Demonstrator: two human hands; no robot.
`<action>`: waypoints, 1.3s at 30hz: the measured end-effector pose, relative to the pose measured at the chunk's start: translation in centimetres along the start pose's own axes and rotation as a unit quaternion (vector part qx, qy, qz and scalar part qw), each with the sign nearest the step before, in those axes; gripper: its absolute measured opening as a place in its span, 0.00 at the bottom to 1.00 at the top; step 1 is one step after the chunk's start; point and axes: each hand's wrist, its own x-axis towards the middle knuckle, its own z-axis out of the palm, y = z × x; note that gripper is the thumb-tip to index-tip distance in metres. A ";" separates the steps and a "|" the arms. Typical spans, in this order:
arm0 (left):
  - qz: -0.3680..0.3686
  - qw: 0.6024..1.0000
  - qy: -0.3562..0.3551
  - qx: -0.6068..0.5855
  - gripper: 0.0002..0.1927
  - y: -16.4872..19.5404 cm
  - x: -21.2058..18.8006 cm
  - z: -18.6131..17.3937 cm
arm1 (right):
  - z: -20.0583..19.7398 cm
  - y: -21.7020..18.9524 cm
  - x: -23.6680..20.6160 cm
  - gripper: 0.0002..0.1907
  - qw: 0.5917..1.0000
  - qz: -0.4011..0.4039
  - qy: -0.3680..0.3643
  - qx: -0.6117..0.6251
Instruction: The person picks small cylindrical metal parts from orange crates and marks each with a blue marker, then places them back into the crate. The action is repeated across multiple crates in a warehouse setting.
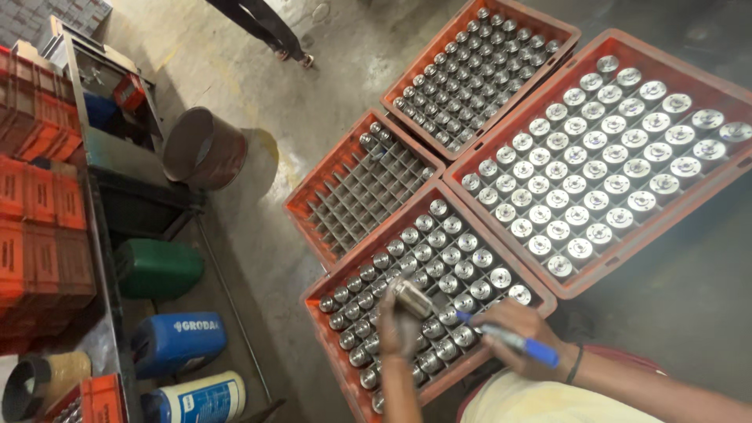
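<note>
A grey concrete floor (329, 117) carried four red crates. Nearest, the left hand (398, 321) gripped a metal cylinder (413, 298) over a crate (333, 356) full of similar parts, while the right hand (521, 333), just beside it, held a blue marker (517, 342). Beyond the hands sat a nearly empty crate (313, 184) and two full ones.

Concrete floor (313, 125) bears four orange crates (356, 184), a brown bucket (205, 147).
</note>
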 end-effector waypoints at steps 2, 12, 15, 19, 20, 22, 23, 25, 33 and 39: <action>-0.099 0.990 0.039 -0.090 0.23 -3.2 -0.6 1.1 | 0.6 0.0 0.4 0.12 0.998 -0.056 -0.027 -0.004; -0.099 0.993 0.046 0.034 0.22 -6.1 -2.1 2.8 | 1.1 0.6 -0.4 0.13 0.999 -0.015 -0.001 0.039; -0.102 0.994 0.048 0.011 0.13 -6.5 -1.7 3.0 | 1.0 0.5 -0.5 0.13 0.998 -0.023 -0.032 0.043; -0.088 0.993 0.032 -0.072 0.15 -6.6 -1.5 3.1 | 0.9 0.2 -0.4 0.13 0.998 0.021 0.036 0.040; -0.099 0.992 0.023 -0.081 0.15 -6.2 -1.5 3.1 | 0.9 0.2 -0.4 0.13 0.999 -0.001 0.001 0.044; -0.123 0.988 0.000 -0.095 0.16 -4.8 -1.7 3.1 | 0.8 0.2 -0.3 0.13 0.996 -0.043 -0.063 0.050; -0.113 0.987 0.021 0.115 0.16 -3.9 -1.8 3.2 | 0.7 0.3 -0.3 0.13 0.998 -0.017 -0.040 0.038; -0.080 0.855 0.059 0.510 0.15 -1.9 -2.1 3.5 | 0.4 0.5 -0.3 0.12 0.999 0.038 0.006 0.016; 0.025 0.744 0.025 0.668 0.27 0.9 -2.0 6.1 | -0.6 0.7 -0.2 0.11 0.994 0.101 0.032 0.018; -0.033 0.710 0.055 0.702 0.26 -1.2 -0.1 7.7 | -0.7 0.8 0.0 0.11 0.994 0.100 0.042 0.023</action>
